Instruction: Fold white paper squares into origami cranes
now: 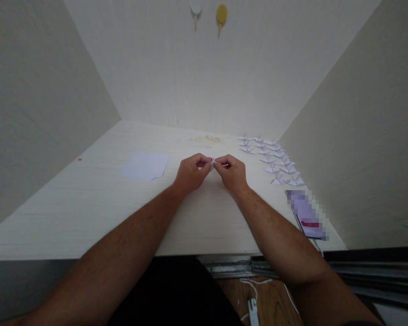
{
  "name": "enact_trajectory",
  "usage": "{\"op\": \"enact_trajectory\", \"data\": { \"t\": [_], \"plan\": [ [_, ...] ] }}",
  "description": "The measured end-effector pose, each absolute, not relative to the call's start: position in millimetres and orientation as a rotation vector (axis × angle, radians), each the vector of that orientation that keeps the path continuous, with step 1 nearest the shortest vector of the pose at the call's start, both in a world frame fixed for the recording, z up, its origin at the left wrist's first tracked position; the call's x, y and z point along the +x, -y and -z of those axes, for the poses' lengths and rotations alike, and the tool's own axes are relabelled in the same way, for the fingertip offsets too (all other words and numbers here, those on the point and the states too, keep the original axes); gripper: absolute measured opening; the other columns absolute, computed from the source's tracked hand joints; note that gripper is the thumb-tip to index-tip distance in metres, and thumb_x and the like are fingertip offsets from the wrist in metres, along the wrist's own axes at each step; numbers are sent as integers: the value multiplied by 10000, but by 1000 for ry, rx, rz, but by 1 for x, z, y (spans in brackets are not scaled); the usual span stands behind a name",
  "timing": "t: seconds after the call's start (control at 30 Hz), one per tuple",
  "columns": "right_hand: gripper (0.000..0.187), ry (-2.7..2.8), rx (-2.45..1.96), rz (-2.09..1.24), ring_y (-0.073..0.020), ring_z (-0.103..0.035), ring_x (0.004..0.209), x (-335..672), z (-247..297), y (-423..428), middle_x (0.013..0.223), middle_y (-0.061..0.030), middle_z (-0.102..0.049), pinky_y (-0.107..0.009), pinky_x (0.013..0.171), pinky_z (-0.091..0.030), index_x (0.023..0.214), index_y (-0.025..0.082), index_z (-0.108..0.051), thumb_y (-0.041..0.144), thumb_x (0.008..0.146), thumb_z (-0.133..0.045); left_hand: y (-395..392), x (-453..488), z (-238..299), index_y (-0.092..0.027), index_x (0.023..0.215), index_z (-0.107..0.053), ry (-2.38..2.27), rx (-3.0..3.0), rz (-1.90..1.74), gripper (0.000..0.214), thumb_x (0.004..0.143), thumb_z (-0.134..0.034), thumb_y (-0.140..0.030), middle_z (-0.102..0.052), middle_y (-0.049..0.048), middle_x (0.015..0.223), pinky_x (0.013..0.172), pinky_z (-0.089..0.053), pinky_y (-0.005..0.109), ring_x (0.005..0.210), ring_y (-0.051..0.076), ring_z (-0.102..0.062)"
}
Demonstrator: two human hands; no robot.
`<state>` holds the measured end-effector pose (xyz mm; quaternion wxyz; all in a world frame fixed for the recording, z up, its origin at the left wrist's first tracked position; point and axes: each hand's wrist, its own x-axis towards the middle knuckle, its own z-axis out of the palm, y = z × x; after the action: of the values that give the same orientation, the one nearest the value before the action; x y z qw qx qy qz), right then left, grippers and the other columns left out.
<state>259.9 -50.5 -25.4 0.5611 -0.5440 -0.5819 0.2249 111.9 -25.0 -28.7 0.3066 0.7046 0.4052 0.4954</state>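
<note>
Over the middle of the white table, my left hand (194, 172) and my right hand (231, 172) meet, each in a pinch. Between their fingertips is a small piece of folded white paper (213, 164); the fingers hide most of it, so its shape is unclear. Left of my hands lies a loose stack of white paper sheets (146, 165). To the right, several folded paper cranes (273, 160) stand in rows near the side wall.
A phone-like device (306, 215), its screen blurred out, lies at the table's (98, 203) right edge with a cable. Walls enclose the table on three sides. White and yellow hooks (221, 14) hang on the back wall. Below, a power strip (253, 311) and cables lie on the wooden floor.
</note>
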Motion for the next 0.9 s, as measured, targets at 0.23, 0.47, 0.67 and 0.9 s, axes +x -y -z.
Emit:
{"op": "enact_trajectory", "data": {
  "t": [0.23, 0.47, 0.67, 0.9],
  "plan": [
    [118, 1398, -1298, -489, -135, -569, 589, 261, 26, 49, 663, -4, -668, -274, 584, -464, 705, 205, -659, 315, 736, -684, 25, 112, 27, -185, 769, -664, -1106, 1927, -1327, 89, 789, -631, -265, -726, 24, 785, 738, -545, 289, 729, 149, -669],
    [144, 1321, -1327, -546, -114, -503, 525, 258, 19, 51, 567, 27, -581, -249, 504, -400, 659, 203, -581, 294, 689, -688, 27, 114, 24, -180, 733, -639, -1143, 1859, -1352, 61, 765, -623, -229, -688, 7, 704, 633, -505, 255, 637, 126, -615],
    [198, 1260, -1179, -721, -103, -527, 528, 258, 24, 46, 610, 46, -576, -238, 504, -420, 750, 211, -547, 272, 643, -702, 23, 113, 27, -171, 879, -673, -1113, 1729, -1342, 165, 726, -621, -205, -677, 1, 687, 551, -457, 229, 583, 113, -583],
    [184, 1324, -1228, -842, -98, -523, 479, 264, 29, 42, 552, 58, -569, -229, 459, -411, 722, 209, -538, 240, 622, -689, 23, 108, 22, -159, 739, -694, -1101, 1850, -1149, 108, 682, -668, -246, -676, 16, 646, 536, -431, 231, 581, 122, -575]
  ]
}}
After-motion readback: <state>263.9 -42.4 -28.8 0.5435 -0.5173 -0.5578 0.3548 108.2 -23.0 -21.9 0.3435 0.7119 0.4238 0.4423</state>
